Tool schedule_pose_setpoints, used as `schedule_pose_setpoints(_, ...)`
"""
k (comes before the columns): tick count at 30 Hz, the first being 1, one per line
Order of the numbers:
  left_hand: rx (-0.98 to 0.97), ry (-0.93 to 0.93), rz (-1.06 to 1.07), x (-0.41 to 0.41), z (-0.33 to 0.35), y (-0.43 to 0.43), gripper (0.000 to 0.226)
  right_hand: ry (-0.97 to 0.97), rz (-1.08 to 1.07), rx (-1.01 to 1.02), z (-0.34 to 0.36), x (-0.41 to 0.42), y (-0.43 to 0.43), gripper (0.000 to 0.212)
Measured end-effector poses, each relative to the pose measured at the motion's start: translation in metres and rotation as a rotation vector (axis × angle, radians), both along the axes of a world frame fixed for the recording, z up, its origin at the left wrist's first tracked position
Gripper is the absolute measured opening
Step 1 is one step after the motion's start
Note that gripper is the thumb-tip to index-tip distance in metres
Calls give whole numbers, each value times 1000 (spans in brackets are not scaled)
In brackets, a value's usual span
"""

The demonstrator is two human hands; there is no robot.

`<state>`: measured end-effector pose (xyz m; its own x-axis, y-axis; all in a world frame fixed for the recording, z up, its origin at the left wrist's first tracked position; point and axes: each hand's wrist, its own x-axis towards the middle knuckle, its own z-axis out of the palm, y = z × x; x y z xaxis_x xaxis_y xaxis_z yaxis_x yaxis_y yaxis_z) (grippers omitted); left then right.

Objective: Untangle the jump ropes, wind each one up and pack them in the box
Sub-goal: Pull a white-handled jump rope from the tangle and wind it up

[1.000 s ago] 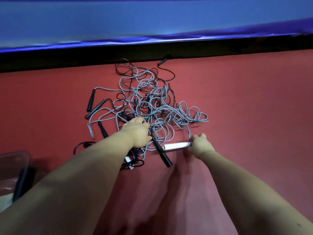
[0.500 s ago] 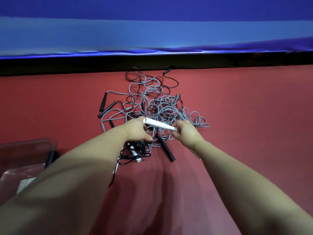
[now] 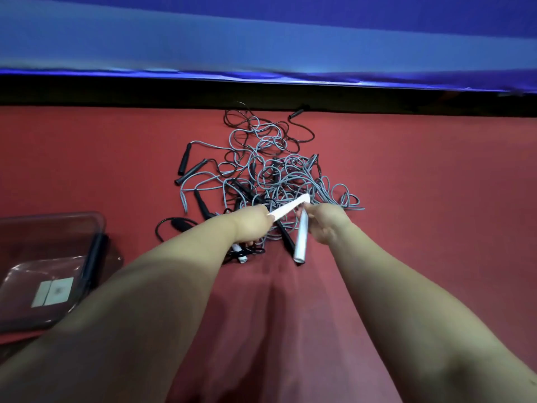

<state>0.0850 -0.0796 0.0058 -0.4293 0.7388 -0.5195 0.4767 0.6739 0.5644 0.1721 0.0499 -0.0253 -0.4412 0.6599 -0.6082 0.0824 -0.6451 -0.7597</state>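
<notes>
A tangled heap of grey and black jump ropes (image 3: pixel 279 175) with several black handles lies on the red floor. My left hand (image 3: pixel 252 225) is closed around one white handle (image 3: pixel 287 209), which points up and to the right. My right hand (image 3: pixel 327 225) grips a second white handle (image 3: pixel 300 242) that hangs downward over the near edge of the heap. Both hands are close together, just in front of the tangle. A clear plastic box (image 3: pixel 49 269) sits at the left.
A black handle (image 3: pixel 93 257) lies along the box's right rim. Another white handle with a black cord (image 3: pixel 239 254) rests under my left wrist. A dark ledge and blue wall (image 3: pixel 261 53) close off the far side. Bare red floor lies to the right.
The white handle passed from my right hand to my left hand. My right hand now holds a second white handle pointing down. The view has shifted, showing more of the box.
</notes>
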Motion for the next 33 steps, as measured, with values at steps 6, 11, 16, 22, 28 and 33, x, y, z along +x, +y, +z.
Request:
schedule_pose_setpoints(6, 151, -292, 245, 0, 1, 0, 37, 217, -30, -183, 24, -11, -12, 24)
schedule_pose_setpoints(11, 185, -297, 132, 2, 5, -5, 20, 195, 0, -104, 23, -6, -10, 60)
schedule_pose_setpoints(16, 157, -343, 69, -4, 16, -9, 12, 104, 184, 100, 20, 2, 0, 63)
schedule_pose_setpoints(22, 92, -345, -2, -15, 37, -28, 12, -443, 619, 744, 14, 11, 6, 21)
schedule_pose_setpoints(28, 203, -291, 31, -9, 53, -42, 13, -461, 519, 845, 35, 22, 4, 21)
schedule_pose_setpoints(33, 168, -175, 35, 16, 83, -52, 13, -257, 549, 961, 78, 36, -19, 31)
